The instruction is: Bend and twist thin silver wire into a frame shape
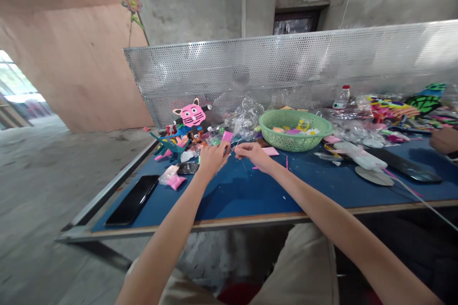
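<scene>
Over the blue tabletop (236, 195), my left hand (213, 156) has its fingers closed; what they hold is hidden. Just beyond its fingertips shows a small pink piece (227, 137), and I cannot tell whether the hand touches it. My right hand (252, 154) is pinched close beside the left, around something too small to name. A thin pale strand (244, 166) hangs below its fingertips. Behind the right wrist lies a flat pink strip (270, 151). To the left of my left hand are a pink bag of clay-like material (175, 181) and a dark packet (188, 168).
A green basket (295, 129) holds colourful pieces. A pink cat-faced figure (193, 115) stands at the back left. One black phone (133, 199) lies front left, another phone (404, 166) at right. Another person's hand (443, 140) is at the far right. A perforated metal screen (286, 66) borders the back.
</scene>
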Available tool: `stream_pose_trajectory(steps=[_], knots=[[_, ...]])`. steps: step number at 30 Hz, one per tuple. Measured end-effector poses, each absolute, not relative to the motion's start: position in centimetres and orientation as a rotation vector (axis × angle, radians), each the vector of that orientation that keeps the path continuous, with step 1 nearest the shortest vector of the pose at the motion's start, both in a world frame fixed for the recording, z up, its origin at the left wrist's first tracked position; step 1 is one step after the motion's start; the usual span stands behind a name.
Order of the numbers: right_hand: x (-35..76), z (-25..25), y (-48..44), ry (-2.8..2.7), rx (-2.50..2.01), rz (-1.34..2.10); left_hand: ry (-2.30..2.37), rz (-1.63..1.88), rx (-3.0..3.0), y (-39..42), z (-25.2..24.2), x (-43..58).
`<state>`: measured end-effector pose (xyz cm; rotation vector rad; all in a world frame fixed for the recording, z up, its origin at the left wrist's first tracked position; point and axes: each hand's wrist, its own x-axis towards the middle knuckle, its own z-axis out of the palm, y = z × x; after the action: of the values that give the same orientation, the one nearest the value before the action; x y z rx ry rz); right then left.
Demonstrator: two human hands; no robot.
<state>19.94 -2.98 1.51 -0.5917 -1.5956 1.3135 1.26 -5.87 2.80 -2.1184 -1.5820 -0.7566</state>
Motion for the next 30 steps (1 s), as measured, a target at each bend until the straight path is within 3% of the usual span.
stream_pose_trajectory(steps=[11,14,20,30], knots=[[19.2,1.5,-3.0,-1.439,-0.649,1.424,-1.697,-0.753,-2.217,-5.9,3.4,2.0],[19.3,1.4,-2.8,-1.446,-0.681,1.383,-1.69,-0.954,-2.303,-5.5,3.6,1.3],[19.2,0.8,-2.2,-1.372,-0.777,1.337,-1.554,-1.747,-2.47,-5.4,4.1,0.8],[18.3,0.4,-2.7,-1.474,-0.723,1.222,-1.667,-1.756,-2.512,-5.3,3.6,1.9]])
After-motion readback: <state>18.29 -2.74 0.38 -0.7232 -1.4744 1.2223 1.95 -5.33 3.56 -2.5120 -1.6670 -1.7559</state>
